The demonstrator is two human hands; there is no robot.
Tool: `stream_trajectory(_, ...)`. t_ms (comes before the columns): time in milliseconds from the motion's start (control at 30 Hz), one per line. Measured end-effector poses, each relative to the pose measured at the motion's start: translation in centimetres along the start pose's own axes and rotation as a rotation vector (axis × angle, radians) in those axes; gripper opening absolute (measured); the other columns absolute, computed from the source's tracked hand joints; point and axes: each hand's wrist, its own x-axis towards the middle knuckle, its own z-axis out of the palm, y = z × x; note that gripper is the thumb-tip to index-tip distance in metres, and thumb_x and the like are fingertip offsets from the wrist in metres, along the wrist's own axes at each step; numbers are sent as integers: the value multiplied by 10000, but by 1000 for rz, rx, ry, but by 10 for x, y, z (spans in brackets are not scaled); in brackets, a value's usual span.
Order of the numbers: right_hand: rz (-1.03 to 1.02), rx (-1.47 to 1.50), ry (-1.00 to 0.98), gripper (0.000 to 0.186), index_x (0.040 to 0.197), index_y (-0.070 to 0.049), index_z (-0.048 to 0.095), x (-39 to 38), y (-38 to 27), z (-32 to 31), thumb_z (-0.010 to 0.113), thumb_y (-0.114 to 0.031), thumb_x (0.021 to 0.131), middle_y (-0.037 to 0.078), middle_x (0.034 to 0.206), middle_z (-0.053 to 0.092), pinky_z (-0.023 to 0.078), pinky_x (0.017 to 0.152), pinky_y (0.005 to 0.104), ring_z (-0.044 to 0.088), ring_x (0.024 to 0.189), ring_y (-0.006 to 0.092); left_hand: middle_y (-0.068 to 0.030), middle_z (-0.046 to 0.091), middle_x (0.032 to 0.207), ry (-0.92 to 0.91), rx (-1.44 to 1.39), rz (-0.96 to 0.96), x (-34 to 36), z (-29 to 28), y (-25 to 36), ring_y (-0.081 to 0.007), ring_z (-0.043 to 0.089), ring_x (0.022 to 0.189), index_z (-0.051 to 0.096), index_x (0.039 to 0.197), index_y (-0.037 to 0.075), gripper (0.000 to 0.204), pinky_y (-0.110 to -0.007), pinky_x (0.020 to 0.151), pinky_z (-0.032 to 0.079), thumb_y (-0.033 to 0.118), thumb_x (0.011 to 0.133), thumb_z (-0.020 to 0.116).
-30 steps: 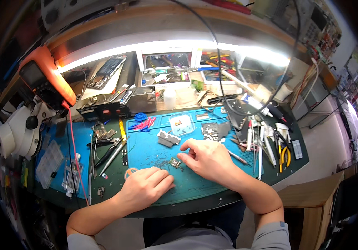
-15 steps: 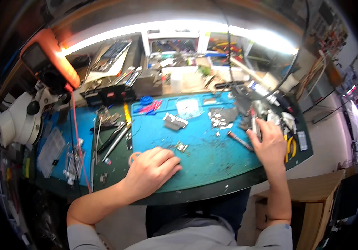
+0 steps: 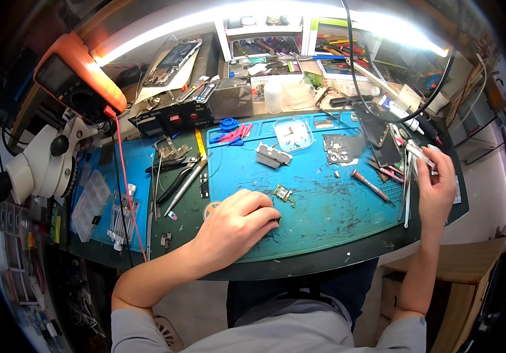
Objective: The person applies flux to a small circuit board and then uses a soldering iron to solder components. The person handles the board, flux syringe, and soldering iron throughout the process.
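Note:
My left hand (image 3: 235,229) rests curled at the near side of the blue work mat (image 3: 317,226). Its thumb and fingers are pinched together, and a small dark bit shows at the tips, too covered to name. Just beyond them lies a small circuit board (image 3: 284,193) with gold-coloured parts. An orange ring-shaped thing (image 3: 210,209) pokes out behind the knuckles. Over at the mat's right edge, my right hand (image 3: 439,187) grips a slim whitish thing (image 3: 420,156) between thumb and fingers. Tweezers (image 3: 406,191) lie beside that hand, and a screwdriver (image 3: 372,187) lies further left.
At the back of the mat are a clear tray (image 3: 293,134), metal shield parts (image 3: 273,155) and blue and pink picks (image 3: 233,133). Pliers (image 3: 176,185) lie left of the mat. An orange multimeter (image 3: 79,73) and a white microscope (image 3: 38,159) stand at left. A black cable (image 3: 356,65) hangs overhead.
My right hand has moved right, away from the screwdriver, and now holds the whitish thing up near the mat's right edge. My left hand stays about where it was. The view has shifted slightly.

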Motion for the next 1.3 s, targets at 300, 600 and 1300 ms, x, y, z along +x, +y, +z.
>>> stream_trajectory(300, 29, 470, -550, 160, 1105, 1, 624, -33, -85, 4, 562, -27, 960, 87, 807, 626, 447, 533, 266, 570, 601, 116, -55, 652, 920, 63, 81, -8, -4, 6, 1, -231, 646, 837, 690, 916, 51, 176, -347, 679, 524, 107, 784, 792)
stream_trajectory(600, -576, 396, -310, 352, 1132, -29, 684, -5, -108, 68, 691, -12, 780, 38, 633, 552, 397, 446, 318, 510, 478, 173, -65, 668, 937, -202, 148, -37, -9, -24, 13, -213, 667, 835, 688, 980, 41, 252, -324, 678, 534, 126, 764, 785)
stream_trajectory(1300, -743, 353, -183, 271, 1117, 113, 652, -18, -95, 101, 542, -98, 988, 145, 944, 728, 362, 424, 284, 462, 472, 120, -69, 630, 970, -161, 570, 124, -21, -3, 26, -137, 620, 757, 723, 1096, -18, 409, -235, 674, 523, 78, 706, 649)
